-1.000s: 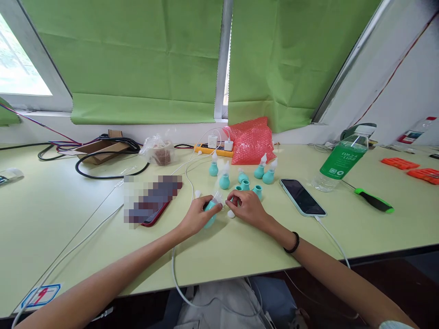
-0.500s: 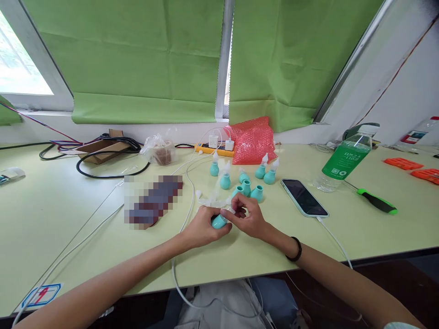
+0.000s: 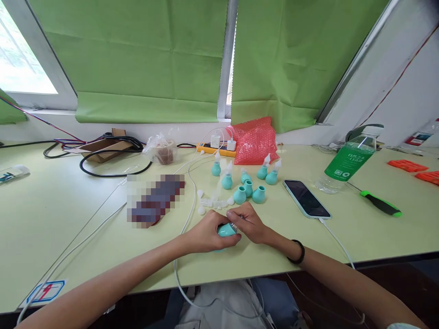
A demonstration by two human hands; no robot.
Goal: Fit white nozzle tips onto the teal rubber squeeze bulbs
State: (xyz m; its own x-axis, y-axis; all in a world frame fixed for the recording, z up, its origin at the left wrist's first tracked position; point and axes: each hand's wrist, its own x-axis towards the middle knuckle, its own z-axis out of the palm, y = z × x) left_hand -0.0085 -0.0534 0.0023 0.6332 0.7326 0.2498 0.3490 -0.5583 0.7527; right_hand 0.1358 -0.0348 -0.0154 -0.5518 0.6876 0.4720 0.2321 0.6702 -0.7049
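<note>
My left hand (image 3: pixel 205 235) is wrapped around a teal rubber bulb (image 3: pixel 226 230) near the front of the pale green table (image 3: pixel 68 214). My right hand (image 3: pixel 247 222) pinches a small clear nozzle at the bulb's mouth, fingers closed. Just beyond the hands lie several loose white and clear nozzle tips (image 3: pixel 212 202). Farther back stand several more teal bulbs (image 3: pixel 249 188), some with white tips fitted, some without.
A phone (image 3: pixel 306 198) on a white cable lies right of the bulbs; a blurred-out object (image 3: pixel 154 199) lies to the left. A green-labelled water bottle (image 3: pixel 345 162), a green-handled screwdriver (image 3: pixel 379 203), red bubble wrap (image 3: pixel 254 141), a power strip (image 3: pixel 216 148) and black cables (image 3: pixel 109 162) sit farther back.
Both hands have drawn the teal bulb nearer to the table's front edge. The right hand picked up a clear nozzle and brought it to the bulb's mouth.
</note>
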